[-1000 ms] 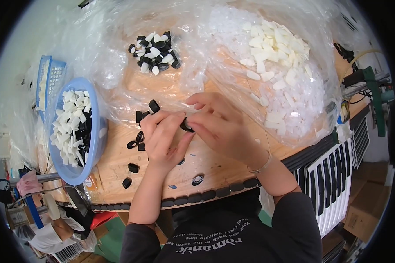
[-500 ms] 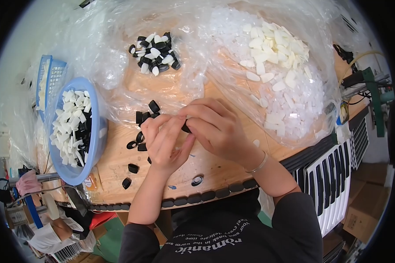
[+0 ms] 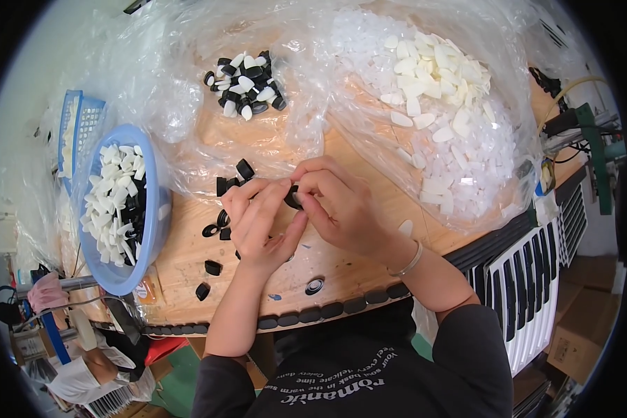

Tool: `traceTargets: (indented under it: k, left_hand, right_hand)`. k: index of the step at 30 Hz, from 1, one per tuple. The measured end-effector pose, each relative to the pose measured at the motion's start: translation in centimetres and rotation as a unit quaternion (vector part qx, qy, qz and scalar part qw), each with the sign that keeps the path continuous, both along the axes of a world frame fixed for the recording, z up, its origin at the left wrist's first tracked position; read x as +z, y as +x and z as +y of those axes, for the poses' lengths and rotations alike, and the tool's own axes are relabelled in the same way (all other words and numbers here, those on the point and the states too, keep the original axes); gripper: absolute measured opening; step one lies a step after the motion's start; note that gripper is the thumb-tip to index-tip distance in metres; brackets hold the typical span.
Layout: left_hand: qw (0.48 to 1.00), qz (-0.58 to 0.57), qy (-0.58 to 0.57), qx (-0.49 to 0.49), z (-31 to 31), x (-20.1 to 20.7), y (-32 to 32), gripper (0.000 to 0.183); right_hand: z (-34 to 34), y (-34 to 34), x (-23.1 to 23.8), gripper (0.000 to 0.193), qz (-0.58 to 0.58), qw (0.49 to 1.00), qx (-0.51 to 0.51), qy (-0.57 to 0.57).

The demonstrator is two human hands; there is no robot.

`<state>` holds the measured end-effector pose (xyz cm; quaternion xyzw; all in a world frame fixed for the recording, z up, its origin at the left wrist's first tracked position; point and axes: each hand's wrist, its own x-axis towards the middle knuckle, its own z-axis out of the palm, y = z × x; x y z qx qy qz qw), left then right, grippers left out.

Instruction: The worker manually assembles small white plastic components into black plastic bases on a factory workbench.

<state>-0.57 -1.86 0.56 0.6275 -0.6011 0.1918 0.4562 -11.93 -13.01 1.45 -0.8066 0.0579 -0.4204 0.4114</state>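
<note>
A small black piece (image 3: 292,198) is clamped at the fingertips of the right hand (image 3: 345,214), toward the left hand (image 3: 258,221), its long axis unclear. Whether the left's fingers are also closed cannot be told.

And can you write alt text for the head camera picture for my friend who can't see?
A person's left hand and right hand meet at a small black piece over a wooden table. A blue tub of white and black bits is on the left; farther back, amid clear plastic, are a black-and-white pile and a bigger pale pile.
</note>
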Motion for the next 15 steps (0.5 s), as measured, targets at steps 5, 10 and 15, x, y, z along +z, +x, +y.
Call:
traceTargets:
  k: [5, 10, 15]
  left_hand:
    - [0.999, 0.029, -0.013, -0.006, -0.1, -0.2, -0.1, 0.049]
    - [0.999, 0.033, -0.001, 0.0, 0.0, -0.3, 0.0, 0.048]
    - [0.998, 0.055, -0.01, -0.006, -0.1, -0.1, 0.1, 0.047]
  right_hand:
    - [0.6, -0.1, -0.1, 0.01, 0.019, 0.997, -0.017, 0.072]
    - [0.2, 0.1, -0.3, 0.012, -0.01, 1.0, -0.006, 0.022]
    - [-1.1, -0.5, 1.1, 0.013, -0.021, 0.999, 0.008, -0.032]
